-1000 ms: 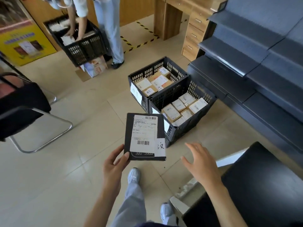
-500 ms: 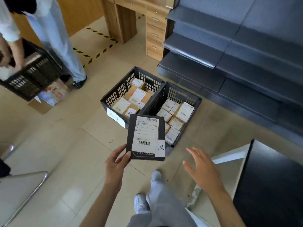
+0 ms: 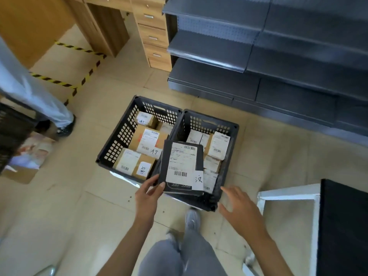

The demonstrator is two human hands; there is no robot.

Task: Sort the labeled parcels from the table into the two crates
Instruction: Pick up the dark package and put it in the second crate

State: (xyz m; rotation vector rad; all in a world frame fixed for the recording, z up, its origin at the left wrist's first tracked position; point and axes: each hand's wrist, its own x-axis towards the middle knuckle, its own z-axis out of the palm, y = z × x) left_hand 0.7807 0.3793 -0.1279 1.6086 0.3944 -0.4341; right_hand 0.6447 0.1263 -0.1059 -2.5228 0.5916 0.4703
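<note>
My left hand [image 3: 148, 195] grips the lower left corner of a flat black parcel [image 3: 182, 168] with a white shipping label and a handwritten tag. The parcel hangs over the near left part of the right crate [image 3: 229, 156]. Both black crates sit side by side on the floor; the left crate [image 3: 117, 140] holds brown labeled boxes, the right one holds several white-labeled boxes. My right hand [image 3: 239, 210] hovers with fingers spread just beside the right crate's near corner, holding nothing.
A black table top [image 3: 342, 226] with a white frame stands at the right. Grey metal shelving [image 3: 268, 56] runs behind the crates, a wooden desk with drawers [image 3: 153, 34] at the back. Another person's legs [image 3: 35, 96] stand at the left by another crate.
I have stepped closer to the crates. The black parcel in my left hand has moved forward from over the floor to over the right crate. My right hand stays spread alongside.
</note>
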